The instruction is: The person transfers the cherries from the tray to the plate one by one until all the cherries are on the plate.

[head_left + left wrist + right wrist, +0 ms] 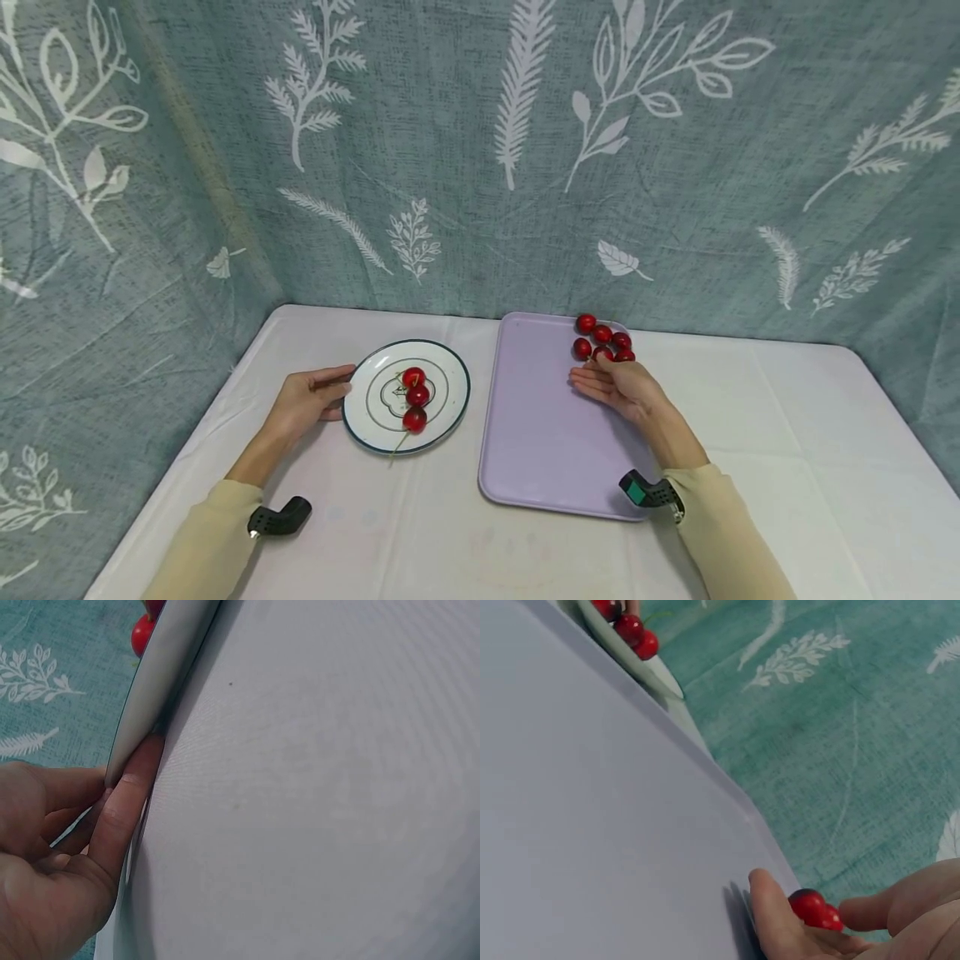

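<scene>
Pinching plate with left grip, part-covering cherries on tray with empty, spread right grip, before hanging cloth

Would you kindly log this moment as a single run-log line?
left hand: holds plate | plate: three cherries | right hand: over tray, by more cherries

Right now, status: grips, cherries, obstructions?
Left grip holds the plate by its edge. Right grip beside cherries on the tray, contact unclear. Three cherries on the plate. No obstacle seen between tray and plate.
</scene>
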A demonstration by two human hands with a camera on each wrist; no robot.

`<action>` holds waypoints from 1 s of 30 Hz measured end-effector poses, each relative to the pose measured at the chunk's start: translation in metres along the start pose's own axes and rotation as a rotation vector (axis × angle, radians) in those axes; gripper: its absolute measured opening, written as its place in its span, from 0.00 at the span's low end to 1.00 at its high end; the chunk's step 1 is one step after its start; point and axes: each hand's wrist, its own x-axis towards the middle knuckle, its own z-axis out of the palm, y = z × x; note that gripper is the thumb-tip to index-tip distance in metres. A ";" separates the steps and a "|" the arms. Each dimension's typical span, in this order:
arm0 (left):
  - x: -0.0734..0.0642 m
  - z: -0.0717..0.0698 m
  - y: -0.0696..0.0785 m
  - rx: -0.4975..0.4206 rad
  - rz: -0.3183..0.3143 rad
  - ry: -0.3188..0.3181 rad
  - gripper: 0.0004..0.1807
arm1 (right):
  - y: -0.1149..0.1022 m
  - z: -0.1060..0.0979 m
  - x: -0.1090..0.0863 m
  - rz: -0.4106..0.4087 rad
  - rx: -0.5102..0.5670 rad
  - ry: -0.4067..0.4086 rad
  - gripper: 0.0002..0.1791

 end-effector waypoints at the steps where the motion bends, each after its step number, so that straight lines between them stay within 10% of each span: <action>1: 0.000 0.000 0.000 -0.001 0.000 -0.001 0.23 | 0.000 0.000 0.000 0.002 -0.009 0.002 0.25; 19: 0.002 -0.003 -0.001 -0.022 0.007 -0.019 0.24 | 0.000 0.010 0.010 -0.025 -0.276 -0.048 0.30; 30: 0.003 -0.002 -0.003 -0.036 0.008 -0.018 0.23 | 0.001 0.024 0.015 -0.099 -0.430 0.109 0.27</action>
